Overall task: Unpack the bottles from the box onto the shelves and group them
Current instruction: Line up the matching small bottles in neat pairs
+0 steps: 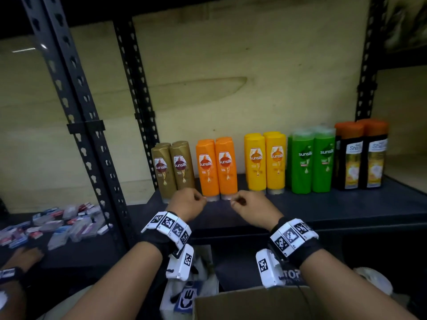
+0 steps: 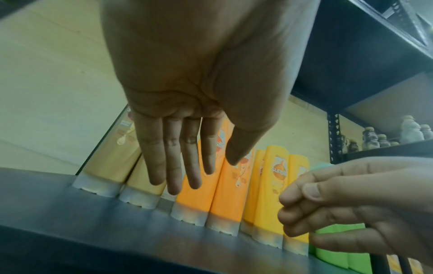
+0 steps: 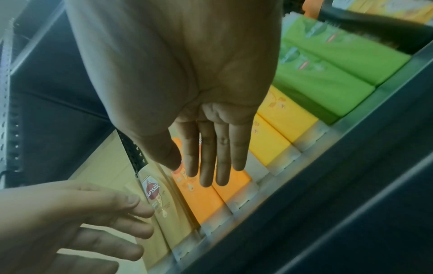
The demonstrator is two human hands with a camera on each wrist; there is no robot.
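Both hands are empty, fingers loose. The left hand point(image 1: 187, 203) and right hand point(image 1: 251, 207) hang just before the orange bottles point(image 1: 217, 167), maybe not touching. The shelf point(image 1: 323, 204) lies under them.

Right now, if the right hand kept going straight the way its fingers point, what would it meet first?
Most likely the orange bottles: the right hand hangs empty just before their caps, fingers aimed at the right-hand one. The gap looks small, though depth is hard to judge. The yellow bottles stand off to its right.
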